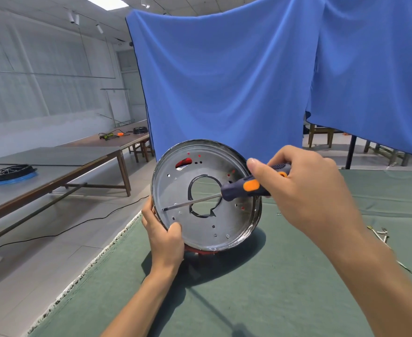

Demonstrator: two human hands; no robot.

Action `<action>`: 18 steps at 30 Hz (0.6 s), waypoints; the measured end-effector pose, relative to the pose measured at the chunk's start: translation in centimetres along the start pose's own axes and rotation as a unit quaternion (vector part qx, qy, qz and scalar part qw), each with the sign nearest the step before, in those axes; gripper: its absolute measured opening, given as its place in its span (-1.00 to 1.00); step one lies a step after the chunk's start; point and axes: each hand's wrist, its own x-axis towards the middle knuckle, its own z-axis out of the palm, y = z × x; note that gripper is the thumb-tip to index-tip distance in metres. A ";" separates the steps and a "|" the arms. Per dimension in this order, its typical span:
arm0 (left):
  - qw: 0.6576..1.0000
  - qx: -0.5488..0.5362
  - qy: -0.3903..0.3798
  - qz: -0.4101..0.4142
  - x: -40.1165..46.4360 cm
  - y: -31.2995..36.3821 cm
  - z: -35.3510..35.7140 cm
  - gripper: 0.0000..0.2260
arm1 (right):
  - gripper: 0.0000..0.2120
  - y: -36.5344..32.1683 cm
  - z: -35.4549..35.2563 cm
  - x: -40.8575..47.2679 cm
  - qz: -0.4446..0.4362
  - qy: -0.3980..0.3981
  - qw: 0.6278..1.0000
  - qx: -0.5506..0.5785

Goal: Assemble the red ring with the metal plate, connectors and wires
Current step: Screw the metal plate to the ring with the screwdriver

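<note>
2 hands point(166, 242) point(304, 190): 1 metal plate point(205, 229), 1 screwdriver point(246, 187).

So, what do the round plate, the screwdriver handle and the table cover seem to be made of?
The round plate looks like thin polished metal: it is shiny, mirrors the blue cloth, and has punched holes. The screwdriver handle appears to be matte dark plastic or rubber with orange inserts; its shaft is bright metal. The table cover seems to be green felt-like fabric, matte, with a frayed pale edge.
</note>
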 end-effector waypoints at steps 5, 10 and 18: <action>1.000 -0.002 -0.002 -0.006 0.2 0.1 -0.1 -0.40 | -0.81 0.1 -1.1 0.0 0.025 -0.165 0.972 0.163; 1.000 0.000 -0.005 0.002 -0.1 0.5 -0.1 -0.40 | -0.64 0.1 -0.7 0.0 0.008 -0.031 0.999 0.028; 1.000 -0.002 0.000 -0.007 0.0 0.1 -0.1 -0.42 | -0.73 -0.2 -0.5 -0.2 -0.005 -0.056 0.996 0.065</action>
